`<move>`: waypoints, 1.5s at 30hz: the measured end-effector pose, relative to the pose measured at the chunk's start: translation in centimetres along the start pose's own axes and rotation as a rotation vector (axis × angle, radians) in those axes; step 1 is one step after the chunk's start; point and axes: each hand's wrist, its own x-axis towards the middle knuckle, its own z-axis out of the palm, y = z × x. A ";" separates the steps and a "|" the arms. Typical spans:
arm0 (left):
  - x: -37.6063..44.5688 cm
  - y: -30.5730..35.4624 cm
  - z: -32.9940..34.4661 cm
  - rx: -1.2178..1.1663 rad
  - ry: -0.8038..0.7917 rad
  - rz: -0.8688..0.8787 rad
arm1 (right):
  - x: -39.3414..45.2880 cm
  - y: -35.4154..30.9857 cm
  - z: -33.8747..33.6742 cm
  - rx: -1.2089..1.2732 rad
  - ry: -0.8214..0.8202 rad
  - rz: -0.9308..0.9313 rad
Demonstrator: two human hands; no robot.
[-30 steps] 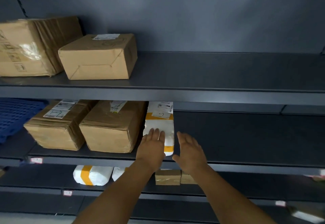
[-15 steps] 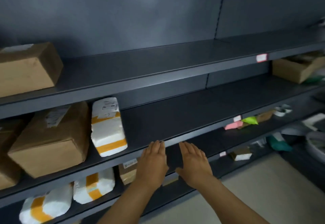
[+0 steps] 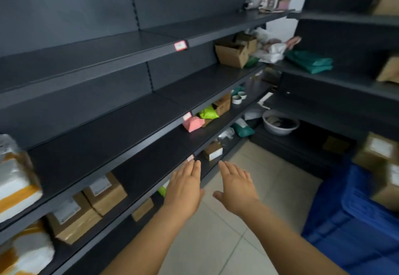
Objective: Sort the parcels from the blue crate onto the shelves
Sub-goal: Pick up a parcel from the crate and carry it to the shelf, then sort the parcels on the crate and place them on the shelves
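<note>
The blue crate (image 3: 354, 216) is seen on the floor to the right of the hands, with brown parcels (image 3: 382, 162) in it. The left hand (image 3: 185, 190) and right hand (image 3: 236, 188) are held flat, fingers straight, empty, beside the shelves (image 3: 121, 127). The right hand is judged nearer the crate.

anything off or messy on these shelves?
Mostly tidy. The far corner is cluttered: an open cardboard box sits tilted beside loose white bags, and a grey basin of odds and ends sits on the bottom shelf. Both hands are empty.
</note>
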 end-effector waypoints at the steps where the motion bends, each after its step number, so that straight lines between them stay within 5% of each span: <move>1: 0.0 1.9 0.4 -0.002 -0.006 0.019 | -1.0 1.8 -0.4 0.008 0.008 0.025; 18: -2.8 34.6 7.9 0.009 -0.118 0.379 | -20.4 30.0 -6.1 0.005 0.117 0.444; 45: 6.1 65.6 16.8 -0.088 -0.341 1.030 | -28.7 54.5 -11.4 0.222 0.328 1.178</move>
